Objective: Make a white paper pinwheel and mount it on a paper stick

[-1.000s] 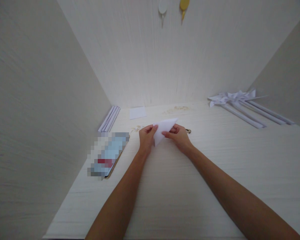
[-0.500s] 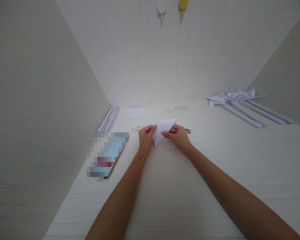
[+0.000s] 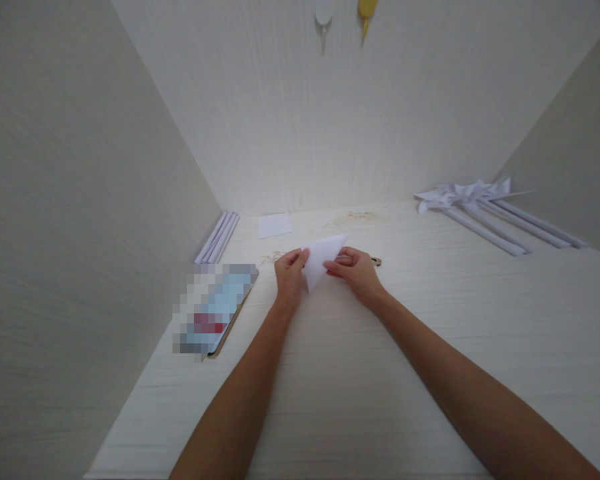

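Note:
A small white folded paper, triangular in outline, is held up between both hands above the pale table. My left hand pinches its left edge, thumb in front. On the right side, my right hand grips the lower right edge between thumb and fingers. The fingers behind the paper are partly hidden. Just past my right hand, the end of a dark-and-tan object shows, the rest of it covered by the hand.
A flat white paper piece lies near the back wall. Rolled paper tubes rest at the left wall, with a blurred-out phone-like device in front. Several paper tubes with crumpled paper tops lie back right. Two hooks are on the wall.
The folded paper has turned slightly and its upper right tip has shifted left. My left hand has moved a little to the left; both hands keep their hold.

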Available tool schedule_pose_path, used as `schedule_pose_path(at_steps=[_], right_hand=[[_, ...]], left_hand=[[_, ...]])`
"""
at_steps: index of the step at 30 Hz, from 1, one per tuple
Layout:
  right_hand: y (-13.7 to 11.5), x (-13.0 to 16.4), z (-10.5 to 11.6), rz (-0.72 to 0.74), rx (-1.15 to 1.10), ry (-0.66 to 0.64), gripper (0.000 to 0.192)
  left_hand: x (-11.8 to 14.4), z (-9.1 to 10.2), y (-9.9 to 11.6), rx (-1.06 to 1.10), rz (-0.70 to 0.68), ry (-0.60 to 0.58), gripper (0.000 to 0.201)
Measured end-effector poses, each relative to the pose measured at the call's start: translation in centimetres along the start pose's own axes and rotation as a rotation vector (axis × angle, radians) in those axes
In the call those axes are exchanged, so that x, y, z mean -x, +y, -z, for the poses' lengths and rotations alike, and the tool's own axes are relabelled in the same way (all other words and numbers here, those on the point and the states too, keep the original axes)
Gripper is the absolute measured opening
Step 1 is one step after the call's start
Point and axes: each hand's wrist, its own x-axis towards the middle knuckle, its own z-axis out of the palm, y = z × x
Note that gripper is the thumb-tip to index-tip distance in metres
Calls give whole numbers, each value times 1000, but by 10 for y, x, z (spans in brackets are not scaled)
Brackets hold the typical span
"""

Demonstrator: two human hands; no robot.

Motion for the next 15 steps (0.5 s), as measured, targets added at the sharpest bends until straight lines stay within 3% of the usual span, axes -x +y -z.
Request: schedule_pose_path(at_steps=[9, 15], right_hand=[[-4, 2, -4, -16, 46, 85, 32], [-4, 4, -6, 19, 94, 95, 27]], left_hand=[[2, -1, 0, -6, -39, 25, 18], [4, -2, -2, -206, -170, 70, 18]])
